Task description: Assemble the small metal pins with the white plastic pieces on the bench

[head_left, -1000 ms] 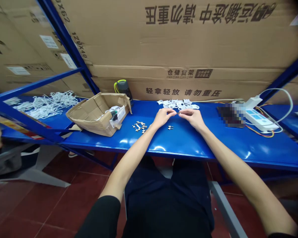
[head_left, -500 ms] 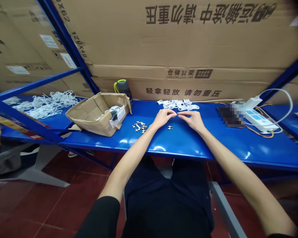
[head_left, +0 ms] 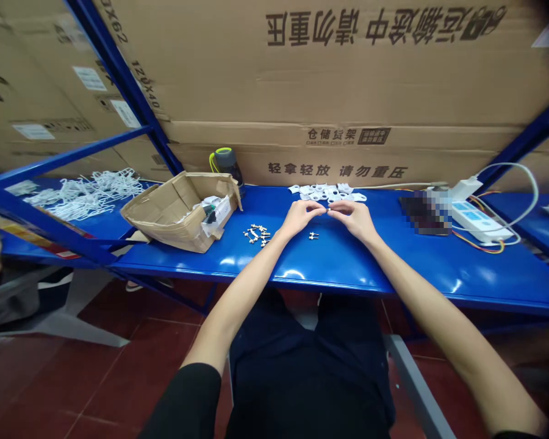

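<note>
The small metal pin (head_left: pixel 313 235) lies on the blue steel shelf (head_left: pixel 407 271) just below my hands. My left hand (head_left: pixel 299 219) and right hand (head_left: pixel 354 219) are curled inward, fingertips almost meeting; I cannot tell whether they pinch anything. White plastic clips (head_left: pixel 327 194) sit just beyond.

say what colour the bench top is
Bench top: glossy blue, best in the head view.

Bright, even light, apparently from overhead; shadows faint and soft. White glare patches on the glossy blue shelf top (head_left: pixel 293 273). Wide-angle bowing towards the edges, curving the blue steel upright (head_left: pixel 119 79). Dark vignette at top right corner. Red floor tiles (head_left: pixel 128 378) dimmer. Pixelated block (head_left: pixel 425 212) right of centre. Fine detail slightly soft.
</note>
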A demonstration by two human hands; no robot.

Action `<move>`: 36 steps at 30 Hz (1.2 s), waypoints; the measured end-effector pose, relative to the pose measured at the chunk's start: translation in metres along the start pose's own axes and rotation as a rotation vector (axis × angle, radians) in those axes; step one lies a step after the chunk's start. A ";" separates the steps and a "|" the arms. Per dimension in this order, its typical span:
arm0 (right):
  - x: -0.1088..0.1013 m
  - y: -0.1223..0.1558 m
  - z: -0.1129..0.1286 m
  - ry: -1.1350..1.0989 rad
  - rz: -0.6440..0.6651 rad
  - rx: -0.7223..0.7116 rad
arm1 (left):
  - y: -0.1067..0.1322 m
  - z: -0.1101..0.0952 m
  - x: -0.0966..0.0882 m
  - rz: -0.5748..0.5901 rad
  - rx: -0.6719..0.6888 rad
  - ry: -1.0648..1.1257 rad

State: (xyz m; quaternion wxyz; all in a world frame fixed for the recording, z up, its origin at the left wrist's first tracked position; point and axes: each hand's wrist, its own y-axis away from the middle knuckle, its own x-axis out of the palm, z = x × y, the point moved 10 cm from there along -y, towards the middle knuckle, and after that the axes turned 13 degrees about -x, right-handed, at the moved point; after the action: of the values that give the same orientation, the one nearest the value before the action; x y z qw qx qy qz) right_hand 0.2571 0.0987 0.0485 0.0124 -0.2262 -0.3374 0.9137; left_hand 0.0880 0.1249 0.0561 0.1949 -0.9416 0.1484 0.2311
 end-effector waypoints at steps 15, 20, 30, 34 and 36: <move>0.011 0.004 -0.002 0.091 0.143 0.001 | 0.002 0.000 0.004 0.033 0.023 -0.198; 0.010 0.005 -0.003 0.184 0.170 0.009 | 0.002 -0.003 0.004 0.073 0.011 -0.334; 0.041 0.010 0.016 0.256 0.366 -0.165 | 0.004 0.016 0.004 0.068 -0.072 -0.645; 0.051 0.013 0.024 0.240 0.416 -0.191 | 0.006 0.015 0.008 0.076 -0.081 -0.680; 0.053 0.014 0.025 0.231 0.434 -0.192 | 0.006 0.014 0.008 0.077 -0.081 -0.682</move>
State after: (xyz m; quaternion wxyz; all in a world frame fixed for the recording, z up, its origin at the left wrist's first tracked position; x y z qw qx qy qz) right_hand 0.2010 0.0819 0.0349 -0.1669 -0.3961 -0.3626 0.8269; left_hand 0.0878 0.1243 0.0393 0.1867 -0.8107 0.1009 0.5456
